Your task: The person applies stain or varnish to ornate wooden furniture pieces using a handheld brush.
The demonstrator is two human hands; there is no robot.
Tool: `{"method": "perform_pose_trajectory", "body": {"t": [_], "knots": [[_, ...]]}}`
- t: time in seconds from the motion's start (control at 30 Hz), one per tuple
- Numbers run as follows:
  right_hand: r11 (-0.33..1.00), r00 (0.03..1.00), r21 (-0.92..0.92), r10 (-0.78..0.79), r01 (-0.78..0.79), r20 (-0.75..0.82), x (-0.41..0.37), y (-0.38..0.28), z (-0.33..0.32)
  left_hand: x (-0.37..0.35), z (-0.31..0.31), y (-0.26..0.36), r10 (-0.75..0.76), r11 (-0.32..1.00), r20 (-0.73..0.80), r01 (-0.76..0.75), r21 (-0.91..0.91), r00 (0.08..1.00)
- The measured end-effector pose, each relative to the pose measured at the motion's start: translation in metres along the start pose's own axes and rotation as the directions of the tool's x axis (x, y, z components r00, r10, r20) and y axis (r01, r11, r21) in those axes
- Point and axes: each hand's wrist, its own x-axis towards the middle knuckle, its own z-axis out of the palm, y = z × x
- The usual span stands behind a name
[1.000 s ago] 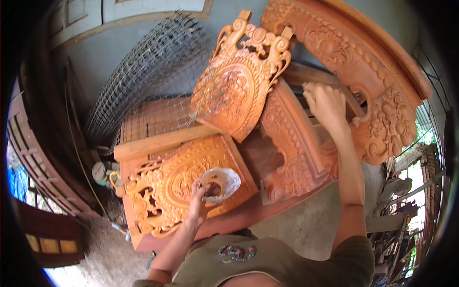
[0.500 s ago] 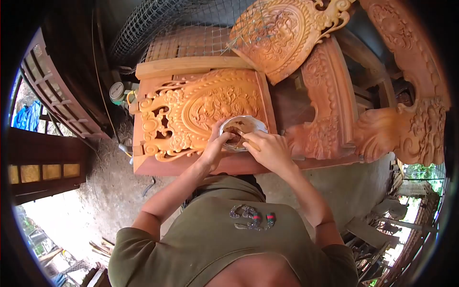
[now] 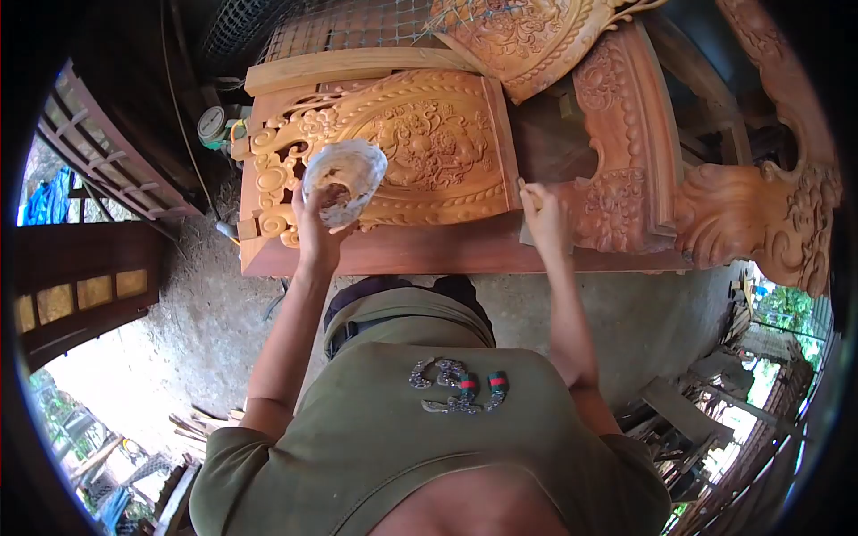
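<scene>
My left hand (image 3: 318,234) grips a whitish, crusted bowl (image 3: 368,170) by its near side, the thumb over the rim. The bowl is tilted towards me, and brown paste-like matter (image 3: 334,195) shows inside. It hangs over the left part of a carved wooden panel (image 3: 429,147) with a raised floral relief and a pierced scroll edge. My right hand (image 3: 547,219) is closed in a pinch near the panel's lower right corner. A thin wooden stick-like tool (image 3: 523,184) pokes out past its fingers; most of the tool is hidden by the hand.
Beneath the panel is a reddish wooden surface (image 3: 402,261). A second carved panel (image 3: 518,45) leans at the back, and carved frame pieces (image 3: 617,134) stand to the right. Black mesh (image 3: 349,31) lies behind a wooden bar (image 3: 357,68). A round gauge (image 3: 212,122) sits at the left.
My hands have parted. The left carried the bowl leftward and up over the panel; the right drew the stick-like tool out of the bowl and moved right. The view has shifted slightly.
</scene>
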Motion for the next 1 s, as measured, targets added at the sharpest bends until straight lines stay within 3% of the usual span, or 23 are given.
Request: {"method": "perform_pose_trajectory", "body": {"t": [0.03,0.1,0.17,0.23,0.3,0.33,0.4,0.43,0.57,0.6,0.63,0.73,0.77,0.87,0.9,0.93,0.97,1.0], "knots": [[0.999,0.999,-0.028,0.033,-0.033,0.005,-0.009,-0.003,0.008,-0.005,0.001,0.003,0.000,1.000,-0.015,0.000,-0.005,1.000],[0.995,0.997,-0.076,-0.071,0.068,-0.030,-0.023,0.005,0.039,-0.015,0.002,0.010,0.054,0.998,-0.108,-0.056,-0.012,0.993],[0.985,0.993,0.126,-0.119,0.119,-0.013,-0.036,-0.017,0.047,-0.018,0.000,0.011,0.044,0.999,-0.118,-0.047,-0.021,0.992],[0.968,0.984,0.198,-0.170,0.156,0.056,-0.047,-0.049,0.028,-0.023,0.003,0.014,-0.008,1.000,-0.113,0.006,-0.017,0.994],[0.876,0.984,0.476,-0.143,0.074,0.110,-0.050,-0.051,0.029,-0.019,-0.004,0.010,-0.041,0.999,-0.060,0.040,-0.027,0.997],[0.879,0.984,0.472,-0.136,0.068,0.112,-0.048,-0.047,0.029,-0.018,-0.006,0.008,-0.068,0.997,-0.012,0.067,-0.042,0.998],[0.676,0.959,0.711,-0.026,-0.191,0.283,-0.040,-0.029,0.030,-0.021,-0.006,0.006,-0.075,0.997,-0.009,0.075,-0.026,0.997],[0.621,0.951,0.745,0.000,-0.243,0.310,-0.033,-0.010,0.036,-0.022,-0.004,0.007,-0.075,0.997,-0.010,0.075,-0.012,0.997],[0.732,0.959,0.626,0.153,-0.271,0.237,-0.008,0.045,0.034,-0.032,0.008,0.011,-0.064,0.998,-0.047,0.065,0.023,0.997],[0.844,0.982,0.507,0.116,-0.177,0.150,0.000,0.049,0.029,-0.031,0.007,0.010,-0.068,0.997,-0.042,0.069,0.032,0.997],[0.845,0.982,0.506,0.109,-0.174,0.155,0.008,0.051,0.025,-0.032,0.007,0.009,-0.071,0.996,-0.036,0.073,0.044,0.997],[0.916,0.967,0.308,-0.249,0.255,-0.062,0.031,0.061,0.022,-0.041,0.013,0.002,-0.074,0.997,-0.052,0.074,0.005,0.996],[0.916,0.967,0.311,-0.248,0.255,-0.061,0.026,0.065,0.021,-0.043,0.017,0.000,-0.074,0.997,-0.055,0.074,-0.017,0.996],[0.886,0.847,0.250,-0.453,0.391,0.279,0.015,0.063,0.002,-0.060,0.028,-0.005,-0.042,0.997,-0.057,0.038,-0.072,0.997],[0.876,0.835,0.252,-0.474,0.412,0.281,0.019,0.055,-0.016,-0.064,0.029,-0.007,-0.029,0.996,-0.070,0.023,-0.086,0.997],[0.936,0.782,0.280,-0.334,0.211,0.526,0.023,0.045,-0.037,-0.068,0.029,-0.011,-0.027,0.994,-0.100,0.016,-0.109,0.995],[0.969,0.649,0.245,-0.187,0.001,0.738,0.027,0.040,-0.046,-0.072,0.028,-0.015,-0.027,0.992,-0.127,0.011,-0.126,0.991],[0.947,0.649,0.319,-0.273,0.049,0.710,0.036,0.054,-0.037,-0.075,0.028,-0.018,-0.016,0.991,-0.138,-0.002,-0.132,0.990]]}}
